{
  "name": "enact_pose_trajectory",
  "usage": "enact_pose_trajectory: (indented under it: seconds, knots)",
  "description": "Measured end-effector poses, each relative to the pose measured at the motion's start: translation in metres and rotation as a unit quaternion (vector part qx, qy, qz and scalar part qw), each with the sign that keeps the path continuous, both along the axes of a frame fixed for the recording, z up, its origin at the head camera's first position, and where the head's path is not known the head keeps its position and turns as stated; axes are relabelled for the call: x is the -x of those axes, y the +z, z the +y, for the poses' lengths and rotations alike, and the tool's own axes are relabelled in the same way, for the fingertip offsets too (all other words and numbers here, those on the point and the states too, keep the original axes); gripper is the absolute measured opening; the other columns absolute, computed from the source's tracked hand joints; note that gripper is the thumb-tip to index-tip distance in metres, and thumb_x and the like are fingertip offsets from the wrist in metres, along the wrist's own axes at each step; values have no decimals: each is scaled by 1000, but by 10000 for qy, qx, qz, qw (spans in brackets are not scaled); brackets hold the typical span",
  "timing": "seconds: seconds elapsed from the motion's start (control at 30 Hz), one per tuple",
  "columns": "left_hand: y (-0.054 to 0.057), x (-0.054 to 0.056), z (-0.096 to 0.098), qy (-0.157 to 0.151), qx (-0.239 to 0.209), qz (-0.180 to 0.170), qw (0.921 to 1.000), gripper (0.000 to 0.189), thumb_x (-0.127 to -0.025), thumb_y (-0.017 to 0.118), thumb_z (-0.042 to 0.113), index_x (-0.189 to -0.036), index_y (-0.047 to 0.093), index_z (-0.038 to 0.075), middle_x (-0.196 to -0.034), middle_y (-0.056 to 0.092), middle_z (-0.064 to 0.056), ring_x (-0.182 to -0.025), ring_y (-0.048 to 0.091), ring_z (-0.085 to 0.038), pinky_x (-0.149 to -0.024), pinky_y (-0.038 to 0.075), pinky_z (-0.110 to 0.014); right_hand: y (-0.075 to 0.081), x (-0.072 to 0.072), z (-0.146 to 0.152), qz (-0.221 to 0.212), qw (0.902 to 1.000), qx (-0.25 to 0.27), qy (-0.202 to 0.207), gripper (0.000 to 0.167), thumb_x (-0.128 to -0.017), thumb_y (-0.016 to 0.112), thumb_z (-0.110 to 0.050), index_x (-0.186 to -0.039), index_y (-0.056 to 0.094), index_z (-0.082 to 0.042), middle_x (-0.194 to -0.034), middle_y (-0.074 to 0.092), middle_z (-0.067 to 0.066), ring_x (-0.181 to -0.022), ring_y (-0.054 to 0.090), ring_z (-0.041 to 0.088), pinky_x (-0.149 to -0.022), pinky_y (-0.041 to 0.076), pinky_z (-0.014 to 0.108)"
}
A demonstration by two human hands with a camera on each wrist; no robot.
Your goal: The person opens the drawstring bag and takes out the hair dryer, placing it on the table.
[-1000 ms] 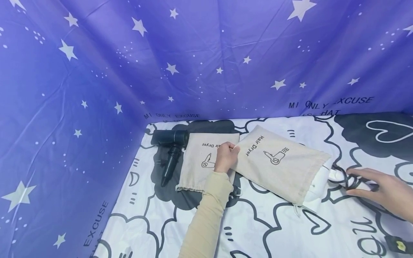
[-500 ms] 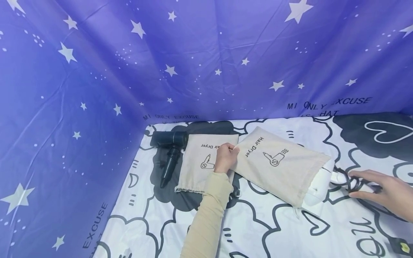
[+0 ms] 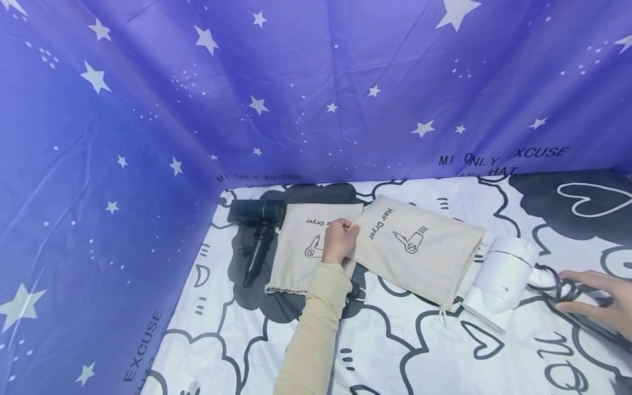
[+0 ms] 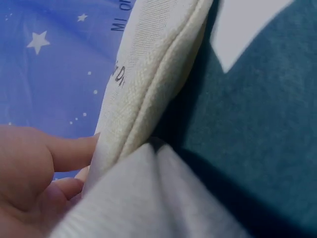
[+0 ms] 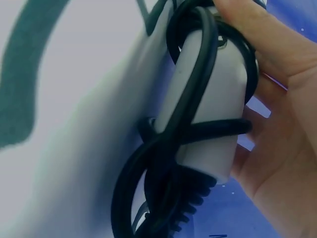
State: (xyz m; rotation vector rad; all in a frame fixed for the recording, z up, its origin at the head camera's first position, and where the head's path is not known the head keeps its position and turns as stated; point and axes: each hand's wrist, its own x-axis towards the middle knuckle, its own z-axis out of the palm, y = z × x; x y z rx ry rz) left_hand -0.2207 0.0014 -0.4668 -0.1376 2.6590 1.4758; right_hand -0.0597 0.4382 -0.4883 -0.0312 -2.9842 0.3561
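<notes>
A white hair dryer (image 3: 508, 271) lies just past the mouth of a beige drawstring bag (image 3: 434, 258) printed "Hair Dryer". My right hand (image 3: 604, 302) grips its handle, around which a black cord (image 5: 194, 94) is wound, as the right wrist view shows. Toward the bag's closed end, my left hand (image 3: 339, 240) pinches a corner. Thumb and fingers meet the cloth at its seam (image 4: 143, 109) in the left wrist view. Under that hand lies a second beige bag (image 3: 293, 269) with the same print, partly covered by the hand and sleeve.
At the left a black hair dryer (image 3: 257, 211) rests beside the second bag. A black cord end or plug (image 3: 356, 292) shows near that bag's lower right corner. A purple star-printed curtain (image 3: 296, 82) rises behind and at the left of the patterned cloth (image 3: 237, 351).
The white hair dryer has slid rightward out of the bag, drawn by my right hand. My left hand keeps its pinch on the bag, which has shifted slightly left in view.
</notes>
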Motion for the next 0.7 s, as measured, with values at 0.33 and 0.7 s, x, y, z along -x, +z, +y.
enact_pose_trajectory:
  seconds: [0.33,0.7]
  knots:
    - [25,-20,22,24,691,964,9929,37,-92,68,20,-125,63,5,-126,57,-15,-120,51,-30,-105,39,-42,10,2,-7,-419,9963,707,-264,84,-63,90,-43,-117,55,12,-114,52,39,-95,51,60,-77,45,69]
    - [42,-74,76,-1946,2047,950,9546,35,-91,69,37,-121,68,20,-115,63,5,-104,58,-10,-94,43,-25,21,16,-26,-997,9936,495,-177,92,-67,89,-41,-131,44,9,-116,46,42,-94,51,57,-78,41,71]
